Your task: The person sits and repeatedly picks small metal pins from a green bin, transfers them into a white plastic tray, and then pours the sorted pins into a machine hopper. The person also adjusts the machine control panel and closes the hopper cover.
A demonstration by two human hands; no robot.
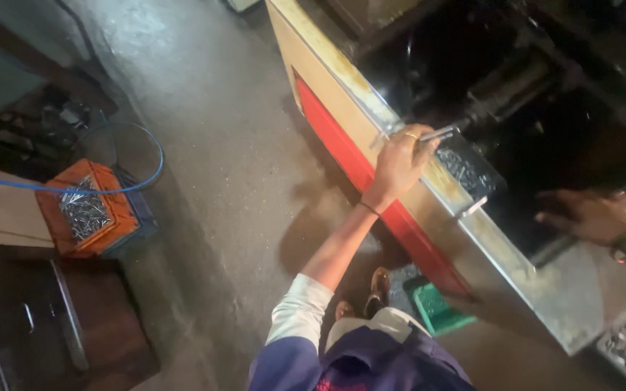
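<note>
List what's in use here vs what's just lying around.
In use:
- left hand gripping a thin metal rod
- right hand, fingers spread over the dark machine opening
- tray of small metal parts on the machine ledge

Lying about:
- orange crate of metal parts on the floor
- blue hose
- green bin

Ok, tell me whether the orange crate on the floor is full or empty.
Partly full: the orange crate holds a heap of shiny metal pieces lying below its rim.
</note>
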